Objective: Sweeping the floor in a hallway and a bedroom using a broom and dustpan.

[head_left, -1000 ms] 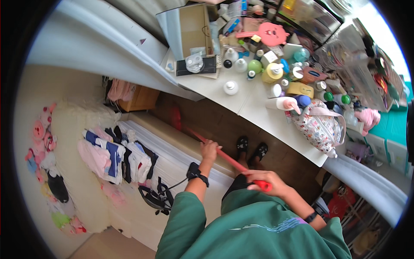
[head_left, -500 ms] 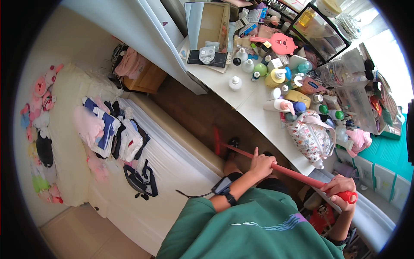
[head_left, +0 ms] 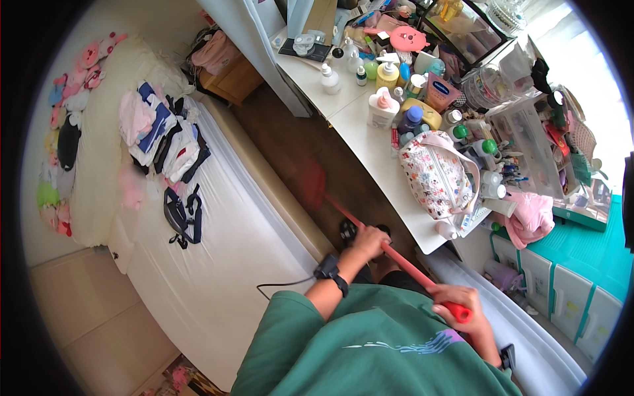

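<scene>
A broom with a long pinkish-red handle (head_left: pixel 411 269) slants across in front of me. My left hand (head_left: pixel 371 243) is closed round the middle of the handle. Near its red end, my right hand (head_left: pixel 459 302) grips it too, with the tip poking out past the fingers. The red broom head (head_left: pixel 312 186) is smeared by motion, low over the brown floor (head_left: pixel 274 135) in the narrow gap between the bed and the desk. My feet stand close below my left hand, partly hidden.
Left of the gap is a bed (head_left: pixel 165 277) with a pile of folded clothes (head_left: pixel 178 148), a black strap bag (head_left: pixel 185 214) and plush toys. The white desk (head_left: pixel 360 125) on the right carries many bottles and a floral bag (head_left: pixel 436 171). Teal-topped drawers (head_left: pixel 561 251) stand beyond it.
The broom head has swung farther up the gap, away from my feet. Both hands moved left with the handle, still gripping it. My view has shifted.
</scene>
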`<state>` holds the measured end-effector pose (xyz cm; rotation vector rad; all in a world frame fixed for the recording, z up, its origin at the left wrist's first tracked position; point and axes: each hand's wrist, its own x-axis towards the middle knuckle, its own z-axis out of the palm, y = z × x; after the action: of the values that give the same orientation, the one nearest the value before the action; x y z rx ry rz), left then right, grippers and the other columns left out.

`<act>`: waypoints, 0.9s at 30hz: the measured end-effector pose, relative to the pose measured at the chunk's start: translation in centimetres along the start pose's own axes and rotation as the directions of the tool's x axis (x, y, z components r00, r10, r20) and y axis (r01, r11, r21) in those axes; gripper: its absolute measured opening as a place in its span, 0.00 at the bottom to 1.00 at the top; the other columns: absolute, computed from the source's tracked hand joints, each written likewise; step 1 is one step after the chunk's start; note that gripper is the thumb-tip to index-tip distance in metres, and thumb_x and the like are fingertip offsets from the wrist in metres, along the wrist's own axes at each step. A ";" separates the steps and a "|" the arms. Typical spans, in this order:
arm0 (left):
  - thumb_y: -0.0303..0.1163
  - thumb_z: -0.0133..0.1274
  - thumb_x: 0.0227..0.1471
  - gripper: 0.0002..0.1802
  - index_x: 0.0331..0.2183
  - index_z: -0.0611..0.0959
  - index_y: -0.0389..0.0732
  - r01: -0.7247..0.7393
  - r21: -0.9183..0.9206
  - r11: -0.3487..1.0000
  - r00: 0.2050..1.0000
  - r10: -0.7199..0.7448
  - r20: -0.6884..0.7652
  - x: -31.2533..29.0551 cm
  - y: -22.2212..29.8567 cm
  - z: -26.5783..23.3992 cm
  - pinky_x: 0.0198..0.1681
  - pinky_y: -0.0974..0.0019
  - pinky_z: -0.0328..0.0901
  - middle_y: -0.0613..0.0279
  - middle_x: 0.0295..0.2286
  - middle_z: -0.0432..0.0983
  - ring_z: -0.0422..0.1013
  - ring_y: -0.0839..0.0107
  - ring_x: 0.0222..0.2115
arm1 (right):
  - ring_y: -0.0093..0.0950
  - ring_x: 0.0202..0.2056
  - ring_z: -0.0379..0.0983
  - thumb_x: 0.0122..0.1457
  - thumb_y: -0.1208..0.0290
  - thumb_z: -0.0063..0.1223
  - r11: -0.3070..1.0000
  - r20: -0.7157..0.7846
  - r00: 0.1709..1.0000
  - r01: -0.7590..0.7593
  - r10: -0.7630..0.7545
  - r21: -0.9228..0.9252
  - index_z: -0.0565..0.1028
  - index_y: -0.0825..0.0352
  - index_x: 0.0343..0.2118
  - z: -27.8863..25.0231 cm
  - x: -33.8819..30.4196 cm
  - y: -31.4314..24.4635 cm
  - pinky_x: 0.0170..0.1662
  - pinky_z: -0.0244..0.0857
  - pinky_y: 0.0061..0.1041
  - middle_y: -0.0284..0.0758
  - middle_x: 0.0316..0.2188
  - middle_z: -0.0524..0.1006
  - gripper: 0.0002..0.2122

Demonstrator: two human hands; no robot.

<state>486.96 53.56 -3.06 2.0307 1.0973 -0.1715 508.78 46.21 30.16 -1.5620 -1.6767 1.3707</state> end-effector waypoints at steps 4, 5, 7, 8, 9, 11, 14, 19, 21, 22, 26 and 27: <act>0.37 0.55 0.47 0.07 0.31 0.85 0.57 -0.092 -0.134 0.987 0.990 0.104 0.091 -3.6 10.5 2.7 0.60 0.32 0.47 0.67 0.31 0.80 0.73 0.60 0.42 | 0.34 0.32 0.80 0.45 0.72 0.63 0.992 -0.003 1.000 -0.026 0.025 -0.124 0.78 0.66 0.23 -4.2 -7.0 -2.2 0.35 0.70 0.29 0.39 0.32 0.82 0.05; 0.37 0.55 0.47 0.07 0.31 0.85 0.57 -0.108 -0.142 0.984 0.988 0.122 0.094 -3.9 12.3 2.7 0.61 0.32 0.47 0.68 0.32 0.80 0.73 0.61 0.42 | 0.33 0.30 0.80 0.45 0.71 0.62 0.992 -0.038 0.999 -0.009 0.005 -0.124 0.78 0.65 0.22 -4.7 -8.1 -2.5 0.34 0.69 0.28 0.39 0.32 0.82 0.05; 0.38 0.57 0.47 0.07 0.32 0.85 0.56 -0.155 -0.156 0.976 0.978 0.173 0.115 -5.1 15.0 2.0 0.62 0.37 0.49 0.64 0.32 0.81 0.74 0.59 0.41 | 0.31 0.26 0.78 0.42 0.68 0.62 0.993 -0.106 0.994 0.011 -0.023 -0.114 0.77 0.66 0.20 -6.0 -10.4 -3.3 0.32 0.68 0.26 0.37 0.29 0.83 0.07; 0.38 0.57 0.47 0.07 0.32 0.85 0.56 -0.174 -0.161 0.971 0.978 0.189 0.082 -5.7 16.0 1.3 0.62 0.37 0.49 0.64 0.32 0.81 0.74 0.59 0.41 | 0.28 0.23 0.77 0.43 0.66 0.61 0.998 -0.233 0.971 0.035 -0.048 -0.059 0.76 0.65 0.18 -6.4 -11.7 -3.8 0.30 0.67 0.25 0.37 0.26 0.82 0.08; 0.39 0.57 0.48 0.07 0.32 0.85 0.55 -0.185 -0.193 0.964 0.982 0.190 0.007 -6.4 16.9 0.8 0.59 0.42 0.55 0.61 0.31 0.80 0.74 0.58 0.39 | 0.27 0.22 0.76 0.44 0.65 0.60 0.991 -0.268 0.954 0.128 -0.133 -0.037 0.76 0.64 0.17 -7.3 -12.7 -4.1 0.30 0.66 0.25 0.37 0.25 0.82 0.09; 0.42 0.58 0.49 0.08 0.30 0.86 0.51 -0.244 -0.245 0.938 0.969 0.228 -0.094 -7.5 17.0 0.1 0.42 0.52 0.70 0.53 0.26 0.78 0.75 0.55 0.33 | 0.26 0.19 0.75 0.46 0.63 0.58 0.970 -0.312 0.920 0.242 -0.236 -0.021 0.75 0.62 0.16 -7.5 -14.0 -3.9 0.28 0.65 0.23 0.38 0.24 0.82 0.10; 0.37 0.60 0.43 0.05 0.26 0.86 0.49 -0.148 -0.219 0.964 0.966 0.093 -0.241 -8.1 13.0 0.4 0.35 0.51 0.71 0.53 0.24 0.79 0.75 0.52 0.30 | 0.28 0.25 0.78 0.46 0.67 0.60 0.978 -0.300 0.943 0.181 -0.142 0.105 0.75 0.65 0.18 -4.3 -13.9 -1.4 0.32 0.68 0.24 0.41 0.27 0.82 0.09; 0.35 0.56 0.46 0.09 0.33 0.86 0.55 0.040 -0.011 0.999 0.996 -0.041 -0.083 -7.2 4.3 6.6 0.56 0.49 0.58 0.64 0.37 0.79 0.70 0.63 0.47 | 0.36 0.40 0.79 0.48 0.74 0.65 0.990 -0.054 0.995 -0.076 0.083 0.119 0.77 0.70 0.27 5.5 -14.2 3.7 0.44 0.71 0.29 0.46 0.39 0.80 0.07; 0.37 0.58 0.47 0.09 0.34 0.85 0.57 0.042 0.015 0.999 0.999 -0.042 -0.028 -7.3 5.1 10.0 0.56 0.50 0.57 0.66 0.38 0.78 0.69 0.65 0.48 | 0.37 0.40 0.79 0.48 0.75 0.65 0.984 -0.096 0.982 -0.151 0.159 0.093 0.77 0.70 0.27 6.2 -16.8 4.1 0.44 0.71 0.29 0.46 0.39 0.80 0.08; 0.36 0.57 0.47 0.10 0.35 0.85 0.58 0.010 0.038 0.999 0.998 -0.012 0.064 -7.3 6.8 11.7 0.57 0.49 0.57 0.67 0.39 0.78 0.68 0.65 0.49 | 0.37 0.40 0.79 0.48 0.75 0.65 0.986 -0.109 0.983 -0.135 0.146 0.102 0.77 0.70 0.27 5.7 -18.5 4.2 0.44 0.71 0.29 0.46 0.39 0.80 0.08; 0.31 0.56 0.47 0.14 0.38 0.86 0.60 -0.105 0.076 0.992 0.942 0.075 0.327 -9.4 15.6 16.0 0.58 0.45 0.55 0.68 0.41 0.79 0.68 0.65 0.50 | 0.37 0.38 0.80 0.45 0.77 0.63 0.979 -0.199 0.961 -0.173 0.192 0.109 0.78 0.70 0.26 2.7 -26.3 4.5 0.43 0.71 0.28 0.43 0.35 0.81 0.06; 0.31 0.56 0.47 0.14 0.38 0.86 0.60 -0.108 0.072 0.992 0.940 0.078 0.332 -9.8 17.4 16.6 0.58 0.45 0.55 0.68 0.41 0.79 0.68 0.65 0.50 | 0.35 0.36 0.80 0.45 0.76 0.63 0.990 -0.220 0.965 -0.135 0.141 0.043 0.78 0.68 0.25 2.0 -28.3 5.0 0.40 0.70 0.27 0.42 0.34 0.82 0.05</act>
<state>498.03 30.31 0.57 2.0350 0.7944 -0.5007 516.26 18.51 32.99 -1.7732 -1.4328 1.2271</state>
